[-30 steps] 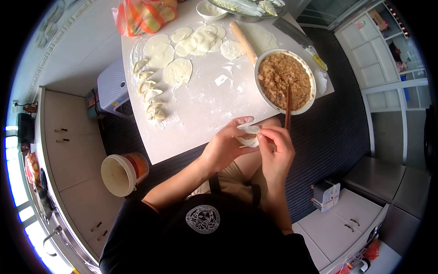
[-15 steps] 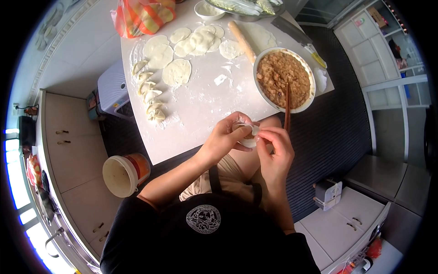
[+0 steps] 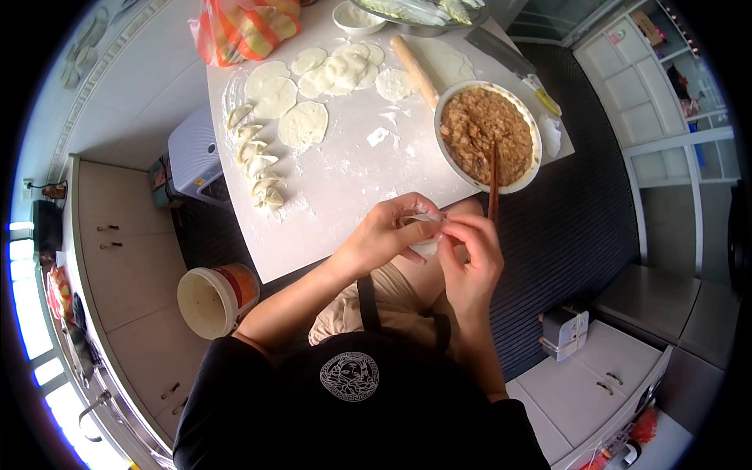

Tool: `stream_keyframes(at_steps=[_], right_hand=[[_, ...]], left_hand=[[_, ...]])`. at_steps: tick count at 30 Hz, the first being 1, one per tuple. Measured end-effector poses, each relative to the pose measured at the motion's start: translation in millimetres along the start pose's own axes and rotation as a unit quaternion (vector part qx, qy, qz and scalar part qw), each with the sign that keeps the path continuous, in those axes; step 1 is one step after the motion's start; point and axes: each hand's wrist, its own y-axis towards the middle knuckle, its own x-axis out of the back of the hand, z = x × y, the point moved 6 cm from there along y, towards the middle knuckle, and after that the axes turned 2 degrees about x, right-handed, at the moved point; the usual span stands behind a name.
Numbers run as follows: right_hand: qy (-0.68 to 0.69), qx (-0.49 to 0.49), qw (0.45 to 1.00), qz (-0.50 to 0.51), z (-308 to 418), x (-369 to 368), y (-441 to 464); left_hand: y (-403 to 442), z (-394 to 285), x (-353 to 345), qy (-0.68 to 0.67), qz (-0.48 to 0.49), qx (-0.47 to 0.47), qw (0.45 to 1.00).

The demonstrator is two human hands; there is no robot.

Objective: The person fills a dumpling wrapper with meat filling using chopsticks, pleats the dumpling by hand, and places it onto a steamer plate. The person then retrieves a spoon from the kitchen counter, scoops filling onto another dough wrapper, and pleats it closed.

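Observation:
Between my two hands, just off the table's front edge, is a dumpling (image 3: 425, 247) whose pale wrapper is partly hidden by fingers. My left hand (image 3: 392, 235) cups it from the left, thumb across its top. The fingertips of my right hand (image 3: 472, 254) pinch the wrapper's right edge. Beyond them stands a white bowl of brown filling (image 3: 483, 129), with chopsticks (image 3: 493, 182) stuck in it and jutting over the rim. Several folded dumplings (image 3: 258, 164) line the table's left side. Round wrappers (image 3: 303, 124) lie behind, some overlapping.
On the floured table (image 3: 345, 188) are a rolling pin (image 3: 416, 70) touching the bowl, a knife (image 3: 509, 59) at the right back, a small white bowl (image 3: 359, 17), a plastic bag (image 3: 247, 31) and leafy vegetables (image 3: 423, 11). A bucket (image 3: 215, 301) stands on the floor at left.
My right fingers have moved slightly left and closed in on the wrapper's edge, near my left fingertips. The filling, visible in the wrapper before, is now covered.

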Motion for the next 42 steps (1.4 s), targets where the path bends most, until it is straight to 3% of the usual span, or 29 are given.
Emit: stream_keyframes(at_steps=[6,10,14,17,26,35,42], right_hand=[[0.028,-0.031,0.999,-0.033,-3.7,-1.1,3.2],[0.022,-0.040,0.999,-0.015,-3.7,-6.7,4.9],[0.005,-0.043,0.999,0.006,-5.9,-10.4,2.5],[0.004,-0.048,0.999,0.004,-5.2,-8.8,3.0],[0.029,-0.041,0.998,0.039,3.7,-6.6,5.8],[-0.003,-0.045,0.995,0.085,2.4,-4.7,10.6],[-0.037,-0.024,0.997,0.057,8.1,-5.5,7.0]], left_hand=[[2.3,13.1,4.4,-0.246,-0.009,-0.007,0.969],[7.2,51.8,-3.7,-0.478,0.074,0.024,0.875],[1.3,49.2,-21.3,-0.547,0.057,-0.014,0.835],[-1.9,46.3,-19.0,-0.467,0.028,-0.043,0.883],[-9.3,22.4,-2.9,-0.307,0.005,-0.042,0.951],[-12.5,15.4,2.8,-0.193,0.008,-0.043,0.980],[-12.5,17.3,-0.3,-0.214,-0.012,-0.050,0.976]])
